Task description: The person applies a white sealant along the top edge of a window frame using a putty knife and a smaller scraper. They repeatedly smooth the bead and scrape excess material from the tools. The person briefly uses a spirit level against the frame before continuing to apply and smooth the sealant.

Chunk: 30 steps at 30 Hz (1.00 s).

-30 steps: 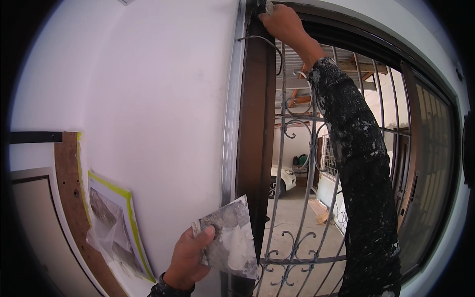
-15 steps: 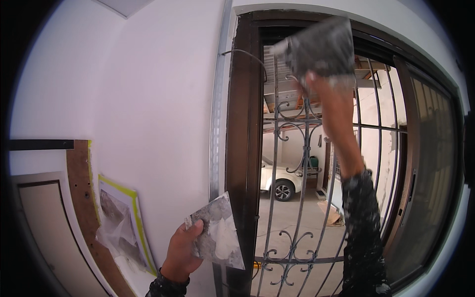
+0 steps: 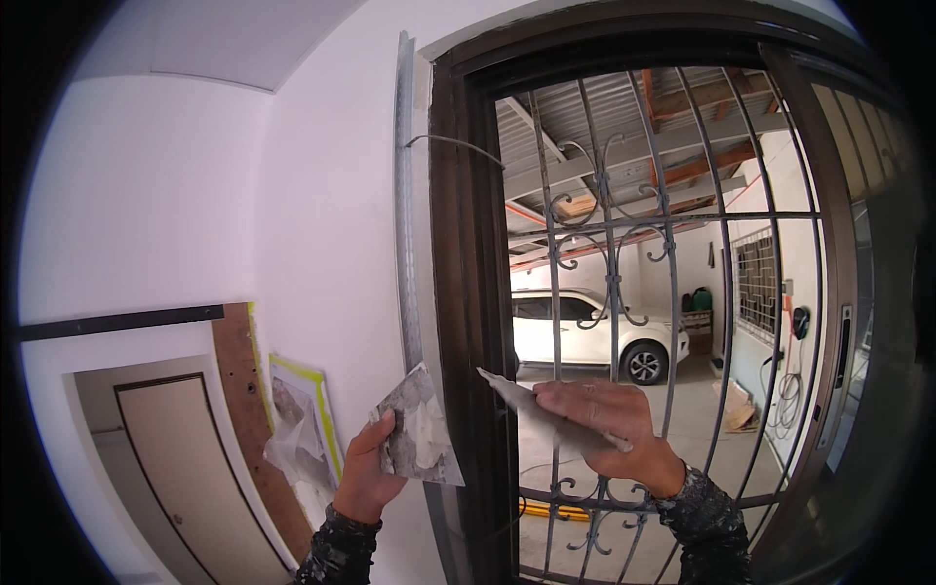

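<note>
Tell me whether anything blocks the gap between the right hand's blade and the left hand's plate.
Nothing visible does. The blade in the right hand and the smeared plate in the left hand are apart; only the brown frame shows in the gap, apparently behind both.

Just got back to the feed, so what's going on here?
A person holds a square plate smeared with whitish paste in the left hand, and a flat blade in the right hand. The two tools are apart, in front of or beside a brown frame; whether the blade touches it, I can't tell. A metal strip runs up the white wall. Beyond the bars stands a white car.
</note>
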Available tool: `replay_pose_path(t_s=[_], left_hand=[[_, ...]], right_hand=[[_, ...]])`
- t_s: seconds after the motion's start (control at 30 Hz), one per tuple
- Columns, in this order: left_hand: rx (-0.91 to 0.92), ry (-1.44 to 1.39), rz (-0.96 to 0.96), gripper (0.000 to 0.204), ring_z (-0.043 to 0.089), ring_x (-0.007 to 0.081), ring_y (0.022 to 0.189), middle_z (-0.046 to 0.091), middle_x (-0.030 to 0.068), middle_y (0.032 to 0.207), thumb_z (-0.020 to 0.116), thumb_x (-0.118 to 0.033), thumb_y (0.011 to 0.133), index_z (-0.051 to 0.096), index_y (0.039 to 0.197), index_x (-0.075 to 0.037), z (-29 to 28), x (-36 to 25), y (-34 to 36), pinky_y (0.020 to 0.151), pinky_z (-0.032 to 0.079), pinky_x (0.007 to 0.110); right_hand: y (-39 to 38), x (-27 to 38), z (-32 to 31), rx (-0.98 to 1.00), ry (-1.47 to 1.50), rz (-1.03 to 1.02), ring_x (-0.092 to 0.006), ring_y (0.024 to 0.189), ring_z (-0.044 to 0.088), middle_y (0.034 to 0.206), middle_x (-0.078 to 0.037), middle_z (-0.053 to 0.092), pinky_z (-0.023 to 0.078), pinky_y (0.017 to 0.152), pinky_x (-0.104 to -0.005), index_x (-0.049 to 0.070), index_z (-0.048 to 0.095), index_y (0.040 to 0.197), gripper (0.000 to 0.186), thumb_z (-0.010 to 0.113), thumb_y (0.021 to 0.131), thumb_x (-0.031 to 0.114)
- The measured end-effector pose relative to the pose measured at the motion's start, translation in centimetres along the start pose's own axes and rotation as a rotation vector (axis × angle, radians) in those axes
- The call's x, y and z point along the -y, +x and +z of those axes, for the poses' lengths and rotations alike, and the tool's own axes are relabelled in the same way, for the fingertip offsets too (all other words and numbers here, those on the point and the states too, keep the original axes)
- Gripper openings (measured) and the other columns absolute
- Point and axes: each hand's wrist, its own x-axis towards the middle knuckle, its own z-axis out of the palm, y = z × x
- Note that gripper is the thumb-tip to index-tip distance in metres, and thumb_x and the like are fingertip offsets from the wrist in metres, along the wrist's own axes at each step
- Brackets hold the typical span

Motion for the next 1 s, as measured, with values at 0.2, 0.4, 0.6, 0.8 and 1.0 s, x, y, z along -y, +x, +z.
replay_pose_path(t_s=[0.2, 0.4, 0.6, 0.8, 1.0], left_hand=[[-0.081, -0.013, -0.021, 0.046, 0.062, 0.0305, 0.119, 0.060, 0.0147, 0.132, 0.054, -0.024, 0.102, 0.046, 0.140, -0.001, 4.7, 1.7, -3.4, 0.104, 0.049, 0.048], [-0.092, 0.000, -0.022, 0.044, 0.062, 0.0299, 0.119, 0.060, 0.0151, 0.132, 0.053, -0.024, 0.102, 0.047, 0.139, 0.000, 8.4, 3.4, -4.0, 0.104, 0.049, 0.047], [-0.149, 0.065, -0.006, 0.040, 0.063, 0.0282, 0.116, 0.063, 0.0135, 0.128, 0.054, -0.024, 0.102, 0.053, 0.135, -0.002, 11.0, 4.4, -4.8, 0.104, 0.050, 0.046], [-0.215, 0.062, 0.142, 0.043, 0.066, 0.0265, 0.112, 0.065, 0.0121, 0.125, 0.058, -0.021, 0.100, 0.052, 0.137, 0.000, 11.2, 2.9, -6.6, 0.102, 0.051, 0.043], [-0.206, 0.456, 0.284, 0.037, 0.069, 0.0198, 0.104, 0.067, 0.0105, 0.119, 0.061, -0.017, 0.100, 0.054, 0.129, 0.003, 10.4, 0.2, -7.5, 0.091, 0.057, 0.034]], right_hand=[[-1.1, -0.3, -1.8, 0.143, 0.026, -0.059, -0.0313, 0.122, 0.062, 0.139, -0.009, 0.060, 0.053, 0.101, -0.0408, 0.014, 0.064, 0.133, 0.056, 0.073, 0.077, 0.010], [-2.6, 0.0, -3.0, 0.244, -0.091, -0.199, -0.0295, 0.126, 0.058, 0.145, -0.006, 0.055, 0.054, 0.098, -0.0397, 0.021, 0.060, 0.137, 0.053, 0.064, 0.084, 0.012], [-4.4, -0.7, -1.8, 0.334, -0.181, -0.191, -0.0307, 0.126, 0.057, 0.149, -0.005, 0.050, 0.054, 0.098, -0.0385, 0.025, 0.053, 0.142, 0.061, 0.061, 0.084, 0.010], [-5.4, -3.6, -2.2, 0.321, -0.437, -0.146, -0.0274, 0.129, 0.054, 0.148, -0.002, 0.051, 0.054, 0.097, -0.0394, 0.021, 0.055, 0.138, 0.057, 0.065, 0.082, 0.012], [-3.5, -0.6, -4.2, 0.340, -0.547, -0.392, -0.0227, 0.108, 0.057, 0.139, 0.002, 0.059, 0.051, 0.089, -0.0363, 0.020, 0.067, 0.120, 0.037, 0.062, 0.084, 0.015]])
